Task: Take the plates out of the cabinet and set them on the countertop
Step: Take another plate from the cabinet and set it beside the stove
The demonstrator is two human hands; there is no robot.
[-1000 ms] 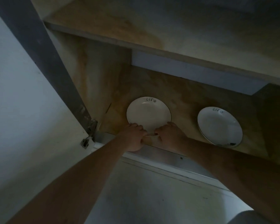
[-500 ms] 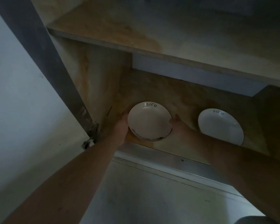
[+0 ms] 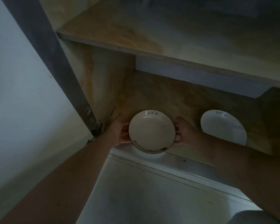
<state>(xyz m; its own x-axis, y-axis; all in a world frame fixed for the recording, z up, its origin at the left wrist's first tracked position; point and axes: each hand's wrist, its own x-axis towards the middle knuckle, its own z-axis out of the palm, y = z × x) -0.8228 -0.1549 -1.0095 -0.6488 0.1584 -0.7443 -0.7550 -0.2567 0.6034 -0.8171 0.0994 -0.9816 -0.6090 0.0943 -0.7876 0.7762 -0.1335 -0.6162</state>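
Note:
A cream plate (image 3: 152, 132) with a dark rim and the word "Life" on it is lifted over the front edge of the lower cabinet shelf (image 3: 176, 101). My left hand (image 3: 120, 132) grips its left rim and my right hand (image 3: 183, 131) grips its right rim. A second white plate (image 3: 223, 126) with the same word lies flat on the shelf to the right, partly hidden by my right forearm.
The open cabinet door (image 3: 22, 102) stands at the left, its hinge (image 3: 96, 128) close to my left wrist. An upper shelf (image 3: 168, 38) overhangs the plates. The cabinet's pale lower front (image 3: 152, 191) lies below.
Both hands went from the plate's near edge to its two sides, then lifted it and drew it toward me, past the shelf's front edge. The second plate has stayed put.

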